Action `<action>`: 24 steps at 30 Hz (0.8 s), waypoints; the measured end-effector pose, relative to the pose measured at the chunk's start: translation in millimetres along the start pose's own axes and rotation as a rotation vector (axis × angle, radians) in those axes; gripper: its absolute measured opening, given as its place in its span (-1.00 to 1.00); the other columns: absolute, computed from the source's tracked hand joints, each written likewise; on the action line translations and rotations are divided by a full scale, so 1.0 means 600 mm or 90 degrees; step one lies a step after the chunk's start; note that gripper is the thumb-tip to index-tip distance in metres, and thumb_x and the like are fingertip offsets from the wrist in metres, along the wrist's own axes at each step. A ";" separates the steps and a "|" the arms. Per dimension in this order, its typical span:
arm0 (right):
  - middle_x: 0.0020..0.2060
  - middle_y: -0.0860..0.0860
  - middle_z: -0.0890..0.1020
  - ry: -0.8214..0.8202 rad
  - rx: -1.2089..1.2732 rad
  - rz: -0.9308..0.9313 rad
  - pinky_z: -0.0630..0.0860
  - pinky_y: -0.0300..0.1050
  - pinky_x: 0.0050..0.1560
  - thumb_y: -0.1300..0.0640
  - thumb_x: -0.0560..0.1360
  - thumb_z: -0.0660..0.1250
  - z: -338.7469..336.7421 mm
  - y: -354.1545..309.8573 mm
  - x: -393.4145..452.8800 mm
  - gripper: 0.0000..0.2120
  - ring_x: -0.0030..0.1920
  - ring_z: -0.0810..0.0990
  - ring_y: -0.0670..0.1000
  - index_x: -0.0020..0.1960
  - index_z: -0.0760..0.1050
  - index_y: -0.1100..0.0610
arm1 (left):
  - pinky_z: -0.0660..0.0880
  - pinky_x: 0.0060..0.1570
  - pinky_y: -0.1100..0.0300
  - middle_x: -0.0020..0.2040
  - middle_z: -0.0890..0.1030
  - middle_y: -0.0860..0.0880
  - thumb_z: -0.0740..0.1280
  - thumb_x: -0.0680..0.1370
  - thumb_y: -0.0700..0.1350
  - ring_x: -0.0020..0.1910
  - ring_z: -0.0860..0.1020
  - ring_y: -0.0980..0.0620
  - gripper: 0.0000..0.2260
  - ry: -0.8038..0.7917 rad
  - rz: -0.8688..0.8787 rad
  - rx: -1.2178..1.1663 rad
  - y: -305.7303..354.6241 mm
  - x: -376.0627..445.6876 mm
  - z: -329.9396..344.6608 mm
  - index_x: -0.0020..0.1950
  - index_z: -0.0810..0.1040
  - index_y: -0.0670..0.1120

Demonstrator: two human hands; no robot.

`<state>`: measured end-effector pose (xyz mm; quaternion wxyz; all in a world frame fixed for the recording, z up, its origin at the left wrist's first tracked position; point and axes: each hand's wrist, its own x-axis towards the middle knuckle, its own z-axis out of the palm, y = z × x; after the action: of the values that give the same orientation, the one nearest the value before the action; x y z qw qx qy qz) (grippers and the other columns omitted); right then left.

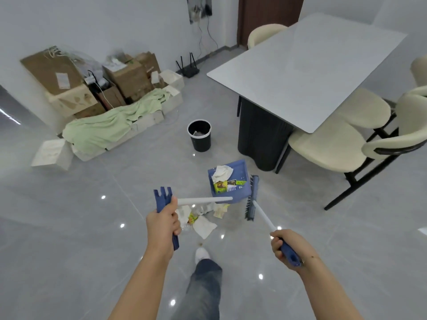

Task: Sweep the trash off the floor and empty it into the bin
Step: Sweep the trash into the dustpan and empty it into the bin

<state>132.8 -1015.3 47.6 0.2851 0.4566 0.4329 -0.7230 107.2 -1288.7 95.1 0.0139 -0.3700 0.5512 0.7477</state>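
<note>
My left hand (pixel 163 227) grips the blue top of the dustpan's white handle. The blue dustpan (pixel 240 176) is lifted off the floor and holds a crumpled tissue and coloured wrappers. My right hand (pixel 286 247) grips the blue end of the broom handle; the broom's head (pixel 252 197) hangs just right of the dustpan. Loose trash (pixel 203 224), white papers and a wrapper, lies on the grey floor below the dustpan. The black bin (pixel 199 136) stands open further ahead, with something pale inside.
A grey table (pixel 307 72) on a dark base stands to the right with cream chairs (pixel 342 142) around it. Cardboard boxes (pixel 124 75) and a green cloth (pixel 104 125) are piled at the left wall. My leg and white shoe (pixel 202 255) are below.
</note>
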 end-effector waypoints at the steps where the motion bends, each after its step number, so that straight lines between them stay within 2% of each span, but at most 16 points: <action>1: -0.61 -0.02 0.40 -0.003 -0.008 0.002 0.27 -0.36 -0.69 0.30 0.56 0.17 0.014 -0.025 0.016 -0.80 -0.70 0.37 -0.13 -0.22 0.30 0.14 | 0.12 -0.65 0.35 -0.59 0.23 0.08 0.36 0.54 -0.13 -0.65 0.15 0.17 -0.79 0.002 -0.001 -0.021 0.016 0.032 0.016 -0.24 0.40 -0.09; 5: -0.59 -0.01 0.41 -0.002 -0.028 0.001 0.29 -0.33 -0.70 0.28 0.56 0.21 0.071 -0.115 0.058 -0.81 -0.68 0.38 -0.12 -0.23 0.32 0.15 | 0.14 -0.66 0.34 -0.58 0.24 0.07 0.36 0.54 -0.12 -0.65 0.16 0.17 -0.83 -0.004 -0.014 -0.059 0.075 0.150 0.079 -0.21 0.44 -0.11; 13: -0.55 0.00 0.38 -0.020 -0.056 -0.006 0.27 -0.31 -0.70 0.28 0.57 0.19 0.186 -0.293 0.116 -0.80 -0.67 0.36 -0.11 -0.22 0.29 0.15 | 0.14 -0.65 0.35 -0.59 0.26 0.08 0.36 0.54 -0.13 -0.65 0.17 0.17 -0.81 0.012 -0.010 -0.087 0.199 0.300 0.180 -0.23 0.42 -0.10; 19: -0.54 0.03 0.39 -0.057 -0.093 0.033 0.30 -0.31 -0.70 0.28 0.56 0.19 0.234 -0.415 0.176 -0.78 -0.68 0.38 -0.09 -0.26 0.31 0.16 | 0.14 -0.67 0.33 -0.58 0.25 0.09 0.35 0.55 -0.12 -0.65 0.17 0.18 -0.83 0.027 -0.002 -0.157 0.244 0.380 0.245 -0.22 0.45 -0.09; 24: -0.58 0.05 0.46 -0.103 -0.103 0.081 0.35 -0.32 -0.68 0.26 0.57 0.17 0.244 -0.564 0.255 -0.78 -0.67 0.45 -0.06 -0.26 0.36 0.19 | 0.15 -0.68 0.35 -0.60 0.25 0.10 0.30 0.57 -0.13 -0.67 0.18 0.19 -0.80 0.062 0.010 -0.246 0.256 0.446 0.322 -0.25 0.43 -0.07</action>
<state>-265.3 -991.2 63.0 0.4005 0.3986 0.4357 -0.7006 -256.7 -1291.0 91.1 -0.0902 -0.3973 0.4003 0.8209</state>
